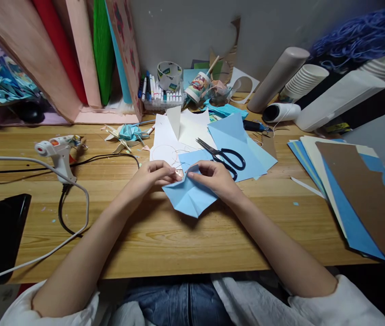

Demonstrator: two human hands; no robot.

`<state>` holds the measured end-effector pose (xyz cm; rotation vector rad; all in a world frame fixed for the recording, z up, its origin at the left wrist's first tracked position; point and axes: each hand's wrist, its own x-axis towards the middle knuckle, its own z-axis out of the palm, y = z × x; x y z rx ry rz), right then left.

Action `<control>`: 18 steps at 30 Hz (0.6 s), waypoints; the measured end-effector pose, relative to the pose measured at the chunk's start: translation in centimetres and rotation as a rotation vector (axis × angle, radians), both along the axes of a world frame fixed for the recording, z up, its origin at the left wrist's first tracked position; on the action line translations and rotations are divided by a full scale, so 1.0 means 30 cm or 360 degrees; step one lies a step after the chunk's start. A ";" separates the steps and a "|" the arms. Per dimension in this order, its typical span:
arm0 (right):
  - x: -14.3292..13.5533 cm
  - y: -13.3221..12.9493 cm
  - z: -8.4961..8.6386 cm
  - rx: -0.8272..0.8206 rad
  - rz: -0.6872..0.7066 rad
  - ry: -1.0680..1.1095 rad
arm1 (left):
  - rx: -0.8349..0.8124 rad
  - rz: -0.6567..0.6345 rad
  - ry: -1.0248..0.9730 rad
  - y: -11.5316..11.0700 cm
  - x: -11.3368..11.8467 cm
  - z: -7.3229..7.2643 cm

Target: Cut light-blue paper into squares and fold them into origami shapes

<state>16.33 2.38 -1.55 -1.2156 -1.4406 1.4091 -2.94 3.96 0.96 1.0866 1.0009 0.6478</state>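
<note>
A creased piece of light blue paper is held up between my two hands, just above the wooden table. My left hand pinches its upper left edge with the fingers closed. On the other side, my right hand grips the upper right part, thumb in front and fingers behind. Fold lines run across the paper, and its lower edge points toward me. Right behind my right hand lie black-handled scissors, resting on blue sheets. White paper with circles drawn on it lies behind my left hand.
A white glue gun with its cable stands at left, near a black phone-like slab. Stacked coloured sheets lie at right. Markers in a clear box, paper cups and paper scraps line the back.
</note>
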 end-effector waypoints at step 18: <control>-0.020 -0.016 -0.008 -0.0027 -0.0001 0.0019 | 0.0145 -0.0199 0.0211 -0.004 0.014 -0.056</control>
